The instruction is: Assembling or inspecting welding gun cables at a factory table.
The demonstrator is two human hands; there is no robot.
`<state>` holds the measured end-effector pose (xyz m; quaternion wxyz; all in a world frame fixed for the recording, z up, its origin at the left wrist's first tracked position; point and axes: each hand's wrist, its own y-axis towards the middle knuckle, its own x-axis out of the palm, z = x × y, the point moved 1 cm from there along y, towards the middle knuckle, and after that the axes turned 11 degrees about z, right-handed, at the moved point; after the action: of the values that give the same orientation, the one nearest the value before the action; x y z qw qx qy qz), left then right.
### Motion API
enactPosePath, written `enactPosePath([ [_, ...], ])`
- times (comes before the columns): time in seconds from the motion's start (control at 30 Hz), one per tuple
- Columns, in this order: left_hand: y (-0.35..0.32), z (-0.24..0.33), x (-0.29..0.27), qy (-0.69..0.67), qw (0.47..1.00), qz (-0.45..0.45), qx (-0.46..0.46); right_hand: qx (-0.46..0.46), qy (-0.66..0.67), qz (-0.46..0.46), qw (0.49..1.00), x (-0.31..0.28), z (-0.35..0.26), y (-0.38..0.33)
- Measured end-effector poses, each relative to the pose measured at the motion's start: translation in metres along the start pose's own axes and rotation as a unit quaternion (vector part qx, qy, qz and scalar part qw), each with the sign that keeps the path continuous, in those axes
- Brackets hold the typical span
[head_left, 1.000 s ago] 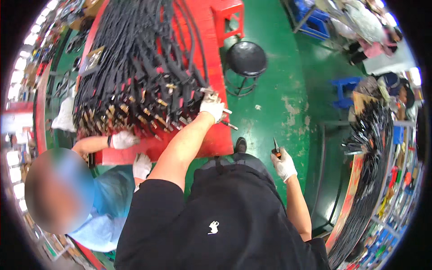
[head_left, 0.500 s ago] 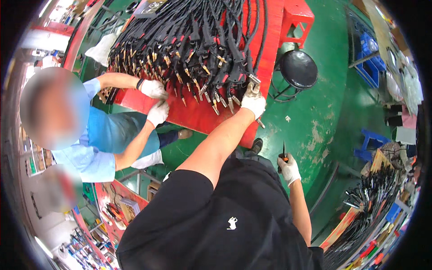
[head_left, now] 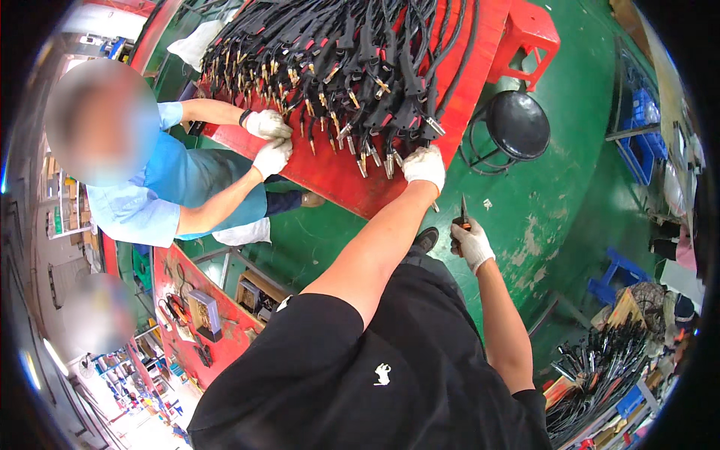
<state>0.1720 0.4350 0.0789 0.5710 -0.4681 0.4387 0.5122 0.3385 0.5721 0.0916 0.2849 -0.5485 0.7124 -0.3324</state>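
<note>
On a red table [head_left: 339, 189] lie many black welding torches [head_left: 367, 52] with cables, red triggers and brass or silver metal ends. My left hand [head_left: 424, 168], in a white glove, is closed at the table's near right corner among the silver ends. A slim metal tip [head_left: 436, 206] pokes out below it, apparently of the welding torch it grips; the fingers hide the rest. Out over the floor to the right, my gloved right hand [head_left: 472, 246] is wrapped around pliers [head_left: 464, 219] with orange-and-black handles, their dark jaws pointing up and away.
At the table's left stands a co-worker in blue [head_left: 202, 176], both gloved hands [head_left: 270, 142] at its edge. A black round stool [head_left: 517, 124] and a red plastic stool [head_left: 529, 45] stand to the right. Another red bench [head_left: 232, 334] holds tools at lower left; more black cables [head_left: 600, 367] lie lower right.
The view has shifted, so the table sits higher and further right. My left hand has turned over the metal ends, and the pliers in my right hand have come closer to the table.
</note>
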Motion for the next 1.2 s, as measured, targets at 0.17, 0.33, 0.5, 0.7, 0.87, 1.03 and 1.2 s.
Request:
enactPosePath([
  [0.17, 0.003, 0.01, 0.012, 0.025, 0.981, 0.107, -0.157, -0.028, 0.008, -0.005, 1.0, 0.002, -0.018, -0.018],
  [0.33, 0.011, 0.018, 0.026, -0.238, 0.912, -0.04, -0.331, 0.021, 0.038, -0.007, 0.999, -0.016, 0.004, -0.012],
  [0.5, 0.02, 0.0, 0.017, -0.376, 0.905, -0.139, -0.143, -0.05, -0.007, -0.035, 0.998, -0.017, -0.002, -0.027],
  [0.7, 0.024, -0.02, 0.024, -0.794, 0.43, -0.191, -0.386, -0.057, -0.087, -0.077, 0.992, 0.002, -0.048, -0.043],
  [0.87, 0.018, -0.011, 0.018, -0.77, 0.458, -0.235, -0.377, -0.082, -0.122, -0.059, 0.987, 0.011, -0.06, -0.042],
  [1.03, 0.013, -0.011, 0.012, -0.77, 0.477, -0.227, -0.359, -0.056, -0.079, -0.09, 0.991, 0.02, -0.061, -0.035],
  [1.2, 0.016, -0.006, 0.003, -0.705, 0.543, -0.194, -0.414, -0.039, -0.057, -0.12, 0.99, 0.028, -0.072, -0.031],
])
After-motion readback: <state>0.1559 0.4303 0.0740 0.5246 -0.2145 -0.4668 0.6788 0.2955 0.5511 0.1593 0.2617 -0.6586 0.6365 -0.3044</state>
